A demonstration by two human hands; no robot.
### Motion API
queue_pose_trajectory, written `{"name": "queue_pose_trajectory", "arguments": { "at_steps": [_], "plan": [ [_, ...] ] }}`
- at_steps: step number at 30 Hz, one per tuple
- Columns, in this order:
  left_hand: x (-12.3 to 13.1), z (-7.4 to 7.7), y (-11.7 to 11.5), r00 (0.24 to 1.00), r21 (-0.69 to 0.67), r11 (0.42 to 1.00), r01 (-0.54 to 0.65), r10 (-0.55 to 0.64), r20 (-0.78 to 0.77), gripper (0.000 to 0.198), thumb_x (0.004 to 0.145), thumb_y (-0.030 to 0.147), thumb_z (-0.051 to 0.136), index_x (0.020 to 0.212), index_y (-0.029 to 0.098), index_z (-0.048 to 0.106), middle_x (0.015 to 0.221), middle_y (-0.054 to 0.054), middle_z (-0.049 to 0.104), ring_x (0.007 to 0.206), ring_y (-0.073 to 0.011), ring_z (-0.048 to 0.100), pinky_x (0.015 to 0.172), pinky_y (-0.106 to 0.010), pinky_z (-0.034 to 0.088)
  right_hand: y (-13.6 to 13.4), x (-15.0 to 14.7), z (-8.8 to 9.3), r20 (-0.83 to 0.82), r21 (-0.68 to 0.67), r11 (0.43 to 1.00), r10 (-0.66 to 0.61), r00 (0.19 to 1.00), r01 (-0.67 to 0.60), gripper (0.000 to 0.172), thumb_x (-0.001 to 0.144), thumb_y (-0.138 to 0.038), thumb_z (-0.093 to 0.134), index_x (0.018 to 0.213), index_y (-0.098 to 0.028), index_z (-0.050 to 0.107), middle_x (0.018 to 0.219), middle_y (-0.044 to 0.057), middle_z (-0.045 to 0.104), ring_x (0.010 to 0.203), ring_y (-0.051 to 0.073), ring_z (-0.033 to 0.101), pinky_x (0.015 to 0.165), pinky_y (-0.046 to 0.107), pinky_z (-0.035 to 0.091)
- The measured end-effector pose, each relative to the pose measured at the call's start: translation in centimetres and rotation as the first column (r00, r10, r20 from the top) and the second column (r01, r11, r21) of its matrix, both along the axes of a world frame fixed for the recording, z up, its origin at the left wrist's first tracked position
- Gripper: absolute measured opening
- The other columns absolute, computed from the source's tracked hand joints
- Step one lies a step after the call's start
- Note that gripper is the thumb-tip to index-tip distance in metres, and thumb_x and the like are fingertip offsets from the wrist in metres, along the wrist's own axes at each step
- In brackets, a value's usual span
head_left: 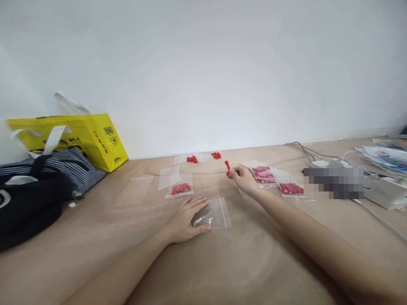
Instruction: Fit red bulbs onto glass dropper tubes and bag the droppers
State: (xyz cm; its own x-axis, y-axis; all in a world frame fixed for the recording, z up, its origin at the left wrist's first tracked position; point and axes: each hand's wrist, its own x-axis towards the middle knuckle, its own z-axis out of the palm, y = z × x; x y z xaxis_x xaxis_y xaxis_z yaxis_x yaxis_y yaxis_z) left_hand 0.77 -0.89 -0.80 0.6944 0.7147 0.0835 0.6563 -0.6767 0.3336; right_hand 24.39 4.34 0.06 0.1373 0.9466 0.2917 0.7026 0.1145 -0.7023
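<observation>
My left hand [188, 220] lies flat with fingers spread, its thumb and fingertips over the edge of a clear zip bag [216, 214] on the table. No contents show in that bag. Above the table to the right, my right hand [245, 179] is closed on small red bulb-ended pieces [227, 165]; thin pale strands show below the fingers. Right of this hand lie zip bags with red pieces [291, 188] and more such bags [264, 174], partly hidden by it. Another filled bag [180, 189] rests beyond my left hand.
Two small piles of loose red pieces [192, 159] lie near the wall on clear plastic. A flat clear bag [136, 188] is at left. A yellow bag [108, 140], striped bag [82, 169] and black bag [28, 212] stand left. Cables and white adapters [386, 190] occupy the right.
</observation>
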Motion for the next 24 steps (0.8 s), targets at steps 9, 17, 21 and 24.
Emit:
{"name": "queue_pose_trajectory", "arguments": {
  "at_steps": [9, 17, 21, 24],
  "plan": [
    [0.6, 0.3, -0.1, 0.999, 0.011, 0.999, -0.036, 0.036, -0.023, 0.067, 0.073, 0.058, 0.046, 0.126, 0.019, 0.036, 0.134, -0.008, 0.034, 0.124, -0.0235, 0.027, 0.103, -0.046, 0.016, -5.6, 2.0, -2.1, -0.728, 0.112, 0.985, 0.169, 0.664, -0.128, 0.062, 0.068, -0.037, 0.056, 0.117, -0.023, 0.021, 0.061, -0.007, 0.046, 0.043, 0.008, 0.044, 0.042, 0.023, 0.038],
    [0.7, 0.2, -0.1, 0.999, 0.020, 0.999, -0.038, 0.039, -0.027, 0.065, 0.073, 0.057, 0.046, 0.126, 0.020, 0.037, 0.134, -0.007, 0.035, 0.124, -0.0237, 0.028, 0.103, -0.046, 0.017, -5.6, -0.4, -3.0, -0.903, 0.019, 0.983, 0.096, 0.418, -0.185, 0.042, 0.071, -0.037, 0.053, 0.102, -0.023, 0.028, 0.064, -0.006, 0.054, 0.046, 0.009, 0.051, 0.045, 0.023, 0.041],
    [1.4, 0.0, 0.2, 0.999, 0.017, 0.999, -0.038, 0.038, -0.019, 0.064, 0.073, 0.056, 0.047, 0.126, 0.020, 0.037, 0.133, -0.007, 0.036, 0.124, -0.0234, 0.028, 0.103, -0.046, 0.016, -6.1, -1.1, -3.1, -0.957, -0.049, 0.953, 0.041, 0.287, -0.300, 0.024, 0.073, -0.033, 0.054, 0.086, -0.021, 0.038, 0.066, -0.002, 0.057, 0.053, 0.010, 0.056, 0.053, 0.025, 0.045],
    [1.9, -0.2, 0.3, 1.000, 0.031, 0.999, -0.010, 0.010, 0.021, 0.062, 0.074, 0.053, 0.049, 0.125, 0.021, 0.037, 0.134, -0.008, 0.034, 0.124, -0.0236, 0.028, 0.102, -0.044, 0.020, -6.3, -1.0, -3.1, -0.947, -0.070, 0.915, 0.064, 0.314, -0.398, 0.024, 0.066, -0.029, 0.063, 0.080, -0.017, 0.047, 0.058, -0.004, 0.053, 0.047, 0.006, 0.051, 0.046, 0.019, 0.040]
  ]
}}
